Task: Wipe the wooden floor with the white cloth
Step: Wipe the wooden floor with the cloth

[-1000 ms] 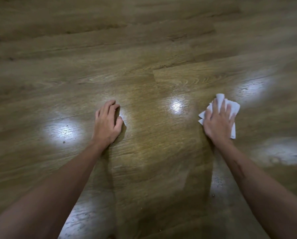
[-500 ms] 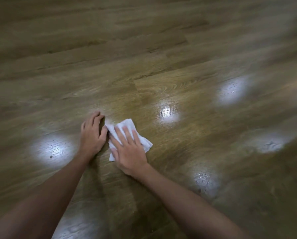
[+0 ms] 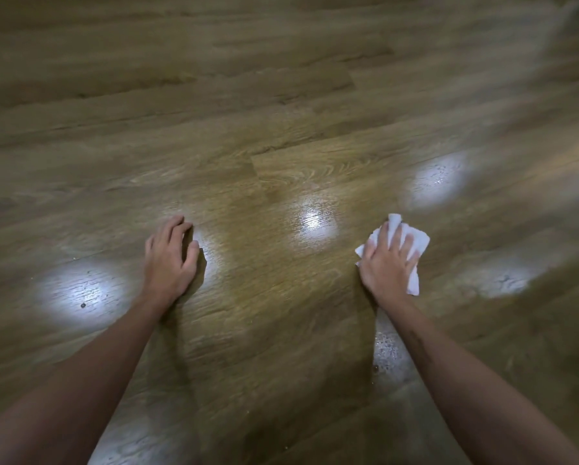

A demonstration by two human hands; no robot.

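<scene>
Two bare forearms extend from the near edge of the view over the floor [image 3: 281, 330]. The left hand [image 3: 169, 260] rests on the floor, fingers loosely bent, holding nothing. The right hand [image 3: 387, 263] lies palm-down on the cloth [image 3: 415, 243], fingers spread and nearly straight, pressing it flat to the floor. The cloth is crumpled; its edges show beyond the fingertips and at both sides of the hand. The hands are well apart. Bright glare patches [image 3: 315, 223] lie between and beyond them. The far floor is blurred.
</scene>
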